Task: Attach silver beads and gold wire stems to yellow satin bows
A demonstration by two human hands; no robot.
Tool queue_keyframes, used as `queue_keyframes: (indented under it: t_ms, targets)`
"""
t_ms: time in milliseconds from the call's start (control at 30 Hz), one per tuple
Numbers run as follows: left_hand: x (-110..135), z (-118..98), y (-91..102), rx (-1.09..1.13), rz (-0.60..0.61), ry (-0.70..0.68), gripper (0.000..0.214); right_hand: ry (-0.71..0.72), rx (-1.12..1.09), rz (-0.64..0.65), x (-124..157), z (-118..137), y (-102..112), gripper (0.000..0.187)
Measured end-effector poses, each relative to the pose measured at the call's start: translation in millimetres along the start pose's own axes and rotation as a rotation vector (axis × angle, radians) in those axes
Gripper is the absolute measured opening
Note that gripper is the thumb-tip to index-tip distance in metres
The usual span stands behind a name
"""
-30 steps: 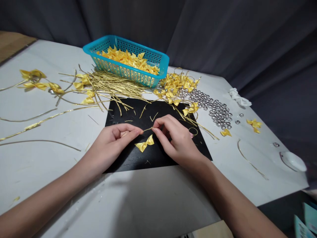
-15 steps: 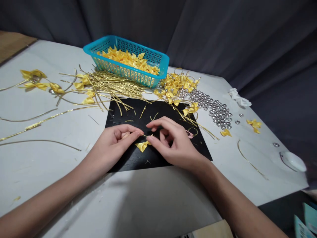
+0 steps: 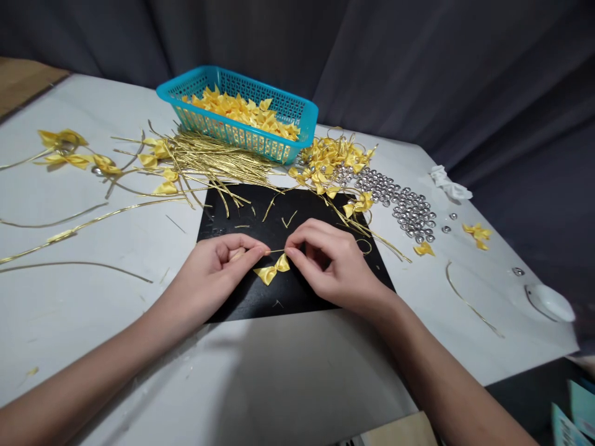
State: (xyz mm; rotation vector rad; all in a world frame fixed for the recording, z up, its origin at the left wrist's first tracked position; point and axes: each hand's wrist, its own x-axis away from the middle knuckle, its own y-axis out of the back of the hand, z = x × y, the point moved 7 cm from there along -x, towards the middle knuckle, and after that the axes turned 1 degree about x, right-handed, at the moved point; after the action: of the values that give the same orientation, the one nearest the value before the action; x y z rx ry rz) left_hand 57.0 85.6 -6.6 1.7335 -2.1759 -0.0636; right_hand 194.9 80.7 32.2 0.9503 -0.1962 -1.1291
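Note:
Both my hands rest on a black mat (image 3: 242,217) near the table's front. My left hand (image 3: 218,266) pinches one end of a short gold wire (image 3: 277,251); my right hand (image 3: 328,263) pinches its other end. The wire is stretched between the fingertips. A small yellow ribbon bow (image 3: 272,271) hangs or lies just under the wire, between the two hands; whether it is tied to the wire I cannot tell.
A blue basket (image 3: 242,139) of yellow bows stands behind the mat. A bundle of gold wires (image 3: 209,162) lies left of it, a heap of bows with wires (image 3: 332,160) and silver beads (image 3: 404,204) to the right. A white dish (image 3: 551,301) sits far right.
My right hand dipped toward the bow half a second ago, then came back up and closed in a pinch on the wire's end. My left hand has hardly moved.

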Motion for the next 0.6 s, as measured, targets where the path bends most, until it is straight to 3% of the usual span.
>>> queue_keyframes:
  t_ms: [133,400,500,600]
  targets:
    - [1,2,-1.6,0.0,0.014,-0.01,0.029,0.002,0.057,0.01,0,-1,-2,0.011]
    - [0,6,-2.1,-0.008,0.02,0.026,0.029,0.008,0.142,-0.09,1,-5,9,0.012]
    - [0,7,-3.2,0.006,0.038,0.048,0.029,-0.012,0.097,-0.146,0,-4,14,0.01]
    - [0,7,-2.7,0.018,0.039,0.069,0.029,-0.112,-0.036,-0.121,-1,-6,12,0.009]
